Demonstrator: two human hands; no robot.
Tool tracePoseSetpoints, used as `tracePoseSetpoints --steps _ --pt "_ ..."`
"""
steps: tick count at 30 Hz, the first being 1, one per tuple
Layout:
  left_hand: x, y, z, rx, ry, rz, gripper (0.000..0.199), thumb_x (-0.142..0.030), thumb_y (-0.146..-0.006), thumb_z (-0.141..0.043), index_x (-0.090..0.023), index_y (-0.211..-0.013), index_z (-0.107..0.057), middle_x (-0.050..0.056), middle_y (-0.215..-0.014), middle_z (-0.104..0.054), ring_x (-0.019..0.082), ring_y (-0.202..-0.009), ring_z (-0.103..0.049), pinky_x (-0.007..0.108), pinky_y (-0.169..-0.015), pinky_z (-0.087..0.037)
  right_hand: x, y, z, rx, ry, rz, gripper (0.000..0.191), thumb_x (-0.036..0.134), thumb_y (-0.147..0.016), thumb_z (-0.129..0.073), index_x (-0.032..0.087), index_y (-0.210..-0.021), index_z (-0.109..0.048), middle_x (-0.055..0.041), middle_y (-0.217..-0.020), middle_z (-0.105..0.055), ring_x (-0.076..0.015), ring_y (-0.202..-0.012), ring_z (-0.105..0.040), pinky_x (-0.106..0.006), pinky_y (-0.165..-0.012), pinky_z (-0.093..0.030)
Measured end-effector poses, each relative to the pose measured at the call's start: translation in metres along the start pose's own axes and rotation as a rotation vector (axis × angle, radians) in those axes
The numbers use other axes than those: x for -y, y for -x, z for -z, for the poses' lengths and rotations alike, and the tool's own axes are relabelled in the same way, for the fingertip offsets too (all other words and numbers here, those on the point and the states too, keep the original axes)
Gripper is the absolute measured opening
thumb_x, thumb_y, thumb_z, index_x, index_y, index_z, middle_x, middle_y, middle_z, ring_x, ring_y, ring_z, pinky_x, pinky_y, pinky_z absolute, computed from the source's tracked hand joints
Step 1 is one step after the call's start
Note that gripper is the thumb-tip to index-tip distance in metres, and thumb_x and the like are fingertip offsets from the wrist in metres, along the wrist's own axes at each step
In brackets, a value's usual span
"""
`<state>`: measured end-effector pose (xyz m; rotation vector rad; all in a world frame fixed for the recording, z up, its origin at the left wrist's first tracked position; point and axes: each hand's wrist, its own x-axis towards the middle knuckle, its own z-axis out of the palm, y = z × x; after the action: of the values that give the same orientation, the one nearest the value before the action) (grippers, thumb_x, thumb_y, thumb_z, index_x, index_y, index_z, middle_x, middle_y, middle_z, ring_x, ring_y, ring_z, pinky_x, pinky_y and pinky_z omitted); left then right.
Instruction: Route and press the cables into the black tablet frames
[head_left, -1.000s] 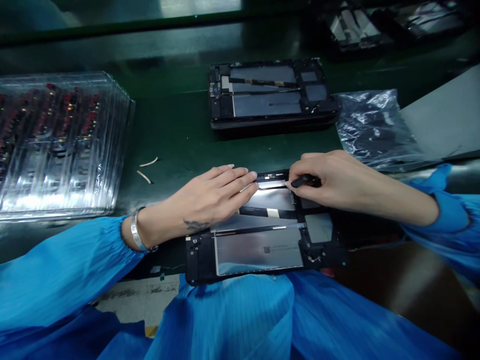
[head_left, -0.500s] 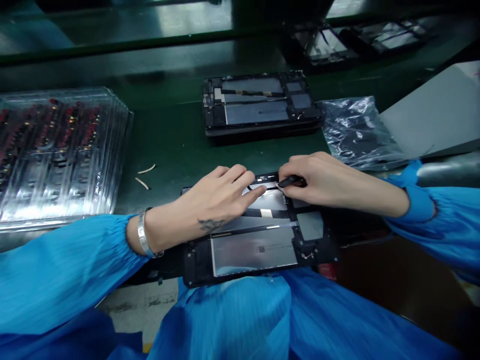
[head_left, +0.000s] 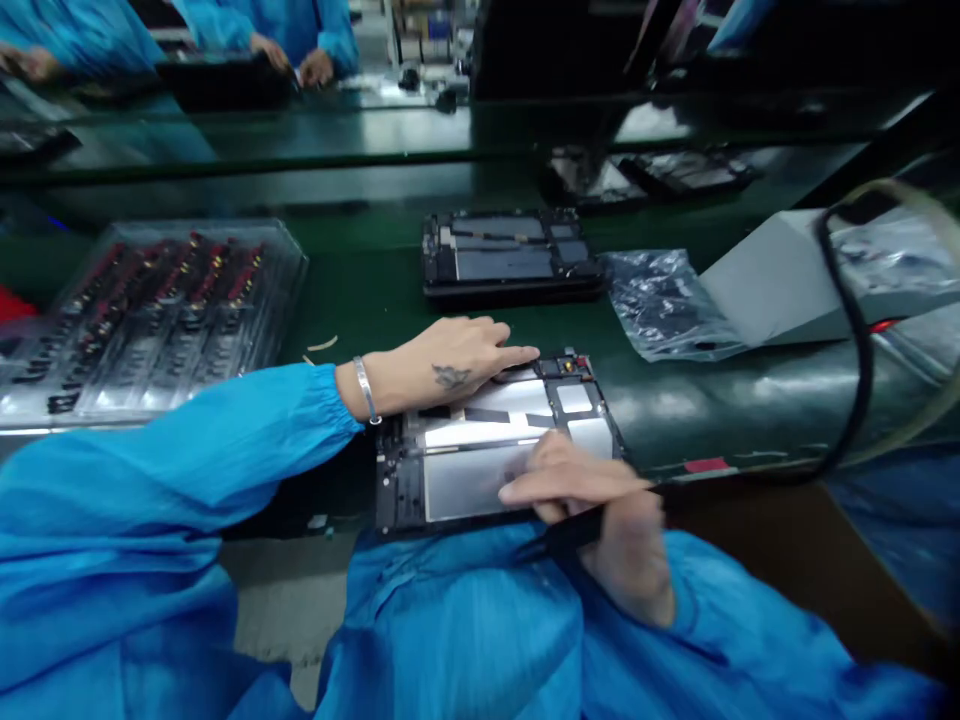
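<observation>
The tablet (head_left: 465, 482) lies mid-frame, long side going left to right, just under the left hand (head_left: 454, 360), whose grip I can't tell, while the blurry right hand (head_left: 596, 482), lower right, squeezes a black stick (head_left: 564, 536)

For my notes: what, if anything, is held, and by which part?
The right hand holds a dark tool; blur hides where. The left hand rests on the device.

Your left hand (head_left: 454, 362) hides the far-left corner of the opened tablet (head_left: 465, 485); motion blurs your right hand (head_left: 607, 490) and its dark tool (head_left: 553, 538). At the near edge of the workbench (head_left: 349, 265), the left border crops the tray stack (head_left: 282, 305), whose small parts (head_left: 180, 268) are indistinct.
</observation>
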<state>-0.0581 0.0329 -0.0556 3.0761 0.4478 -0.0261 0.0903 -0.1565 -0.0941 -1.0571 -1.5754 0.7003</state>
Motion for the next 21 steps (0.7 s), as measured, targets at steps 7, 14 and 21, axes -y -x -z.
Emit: tracePoseSetpoints --steps 7,14,21 --pt "0.035 -0.016 -0.009 0.054 0.536 0.195 0.026 -0.029 -0.098 -0.059 -0.012 -0.099 -0.079 0.004 -0.088 -0.074 0.013 -0.079 -0.065 0.020 -0.071 -0.044 -0.024 -0.008 -0.029 -0.019 0.002 0.368 0.053 0.058 -0.104 -0.048 0.019 -0.133 -0.069 -0.0081 -0.090 -0.070 -0.0205 -0.081 -0.066 -0.033 -0.068 -0.054" --pt "0.047 -0.010 -0.005 0.061 0.648 0.220 0.034 -0.041 -0.094 -0.061 -0.014 -0.103 -0.080 0.004 -0.095 -0.077 0.015 -0.085 -0.067 0.020 -0.071 -0.043 -0.023 -0.015 -0.036 -0.111 0.197 0.369 0.038 0.022 -0.105 -0.055 0.022 -0.142 -0.060 -0.0092 -0.108 -0.069 -0.0204 -0.100 -0.066 -0.035 -0.089 -0.058" --pt "0.040 0.001 0.018 0.035 0.880 0.236 0.038 -0.045 -0.089 -0.064 -0.011 -0.103 -0.073 0.004 -0.083 -0.070 0.012 -0.072 -0.056 0.021 -0.062 -0.039 -0.030 -0.016 -0.022 0.076 0.189 0.506 0.038 0.009 -0.104 -0.045 0.019 -0.139 -0.058 -0.0092 -0.117 -0.074 -0.0193 -0.116 -0.070 -0.035 -0.096 -0.062"
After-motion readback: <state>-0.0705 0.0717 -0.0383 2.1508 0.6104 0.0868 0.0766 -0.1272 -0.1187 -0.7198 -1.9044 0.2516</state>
